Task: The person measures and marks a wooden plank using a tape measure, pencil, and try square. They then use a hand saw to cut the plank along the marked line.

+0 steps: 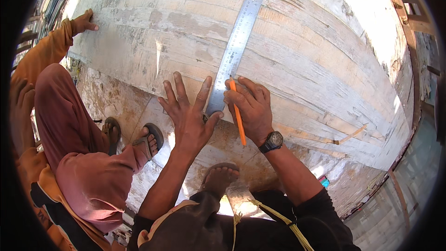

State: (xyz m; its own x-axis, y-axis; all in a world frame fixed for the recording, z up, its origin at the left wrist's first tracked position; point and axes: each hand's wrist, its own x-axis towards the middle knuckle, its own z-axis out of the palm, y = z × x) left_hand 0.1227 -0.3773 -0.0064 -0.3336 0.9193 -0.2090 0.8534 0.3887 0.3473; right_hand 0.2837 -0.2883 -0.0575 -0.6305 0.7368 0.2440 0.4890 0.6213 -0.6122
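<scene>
Across board (288,60), edge inward: ruler (233,53) (flat).

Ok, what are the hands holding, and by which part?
Right hand: orange pencil, near its tip. Left hand: spread open, thumb at near end of metal ruler.

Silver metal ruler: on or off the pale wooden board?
On: the ruler lies across the board, the left hand at its near end.

stained brown floor (104,90) | right edge: wooden beams (410,42) | light: bright sunlight, upper right
</scene>
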